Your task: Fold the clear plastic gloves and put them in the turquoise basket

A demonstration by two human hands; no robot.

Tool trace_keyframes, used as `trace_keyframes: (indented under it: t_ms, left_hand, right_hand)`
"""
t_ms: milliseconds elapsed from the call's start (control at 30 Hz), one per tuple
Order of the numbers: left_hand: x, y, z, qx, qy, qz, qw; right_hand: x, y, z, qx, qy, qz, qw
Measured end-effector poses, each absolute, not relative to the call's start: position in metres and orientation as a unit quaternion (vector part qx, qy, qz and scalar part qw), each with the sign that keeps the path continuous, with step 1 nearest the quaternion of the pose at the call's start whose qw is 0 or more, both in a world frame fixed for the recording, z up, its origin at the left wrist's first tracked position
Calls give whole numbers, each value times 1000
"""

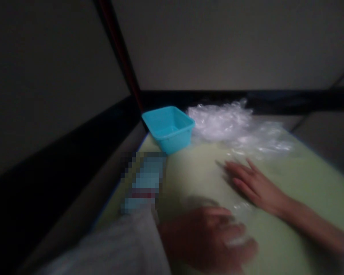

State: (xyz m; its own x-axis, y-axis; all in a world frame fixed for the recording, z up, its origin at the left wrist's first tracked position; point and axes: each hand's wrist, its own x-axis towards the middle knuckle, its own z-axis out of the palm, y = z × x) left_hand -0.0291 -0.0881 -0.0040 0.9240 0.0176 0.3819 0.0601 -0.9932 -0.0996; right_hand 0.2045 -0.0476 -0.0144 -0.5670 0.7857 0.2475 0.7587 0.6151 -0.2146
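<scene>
Clear plastic (243,207) between the two hands (256,187), crumpled film (218,122) beyond.

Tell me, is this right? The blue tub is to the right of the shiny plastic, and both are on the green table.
Not quite: the head view shows the blue tub to the left of the shiny plastic. Both are on the green table.

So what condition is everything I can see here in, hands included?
Turquoise tub: upright, open-topped.
Clear plastic: crumpled, heaped beside the tub.
Pixelated item: lying in front of the tub; its state can't be told.
Left hand: blurred, fingers partly bent; its grip is unclear.
Right hand: fingers stretched forward; whether it holds the thin dark thing at its fingertips is unclear.
</scene>
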Motion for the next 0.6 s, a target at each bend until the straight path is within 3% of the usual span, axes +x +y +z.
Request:
trace_keyframes:
  t_ms: [367,600]
  left_hand:
    - [-28,-96,-6,-973,0,-230,-23]
    - [-39,-63,-7,-894,-324,-303,-62]
  right_hand:
    - [195,-48,-5,-334,-925,88,158]
    - [203,-48,-4,-386,-897,76,203]
